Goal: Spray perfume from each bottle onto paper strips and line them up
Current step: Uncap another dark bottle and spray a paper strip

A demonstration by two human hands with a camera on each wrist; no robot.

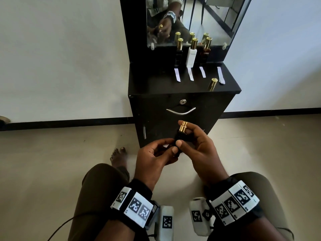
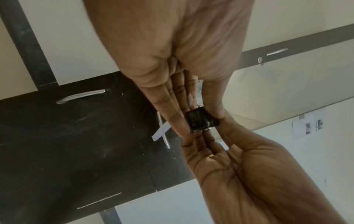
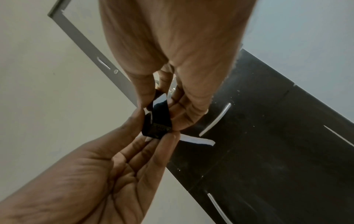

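We grip the uncapped black bottle (image 1: 179,136) in our right hand (image 1: 199,150), nozzle at 12 o'clock for spraying; our left hand (image 1: 154,153) pinches a paper strip (image 3: 197,141) beside it

My left hand (image 1: 154,153) and right hand (image 1: 199,150) meet before me, fingers curled, thumbs touching, both wrists strapped.

The held bottle (image 1: 180,136) has a glossy dark body and a polished gold metal sprayer. The loose cap (image 1: 213,84) is mirror-bright gold. The paper strips (image 1: 190,74) are matt white. The cabinet's worktop (image 1: 156,84) looks like matt black laminate, its handle (image 1: 180,111) brushed shiny metal. The white bottle (image 1: 191,57) is smooth and opaque.
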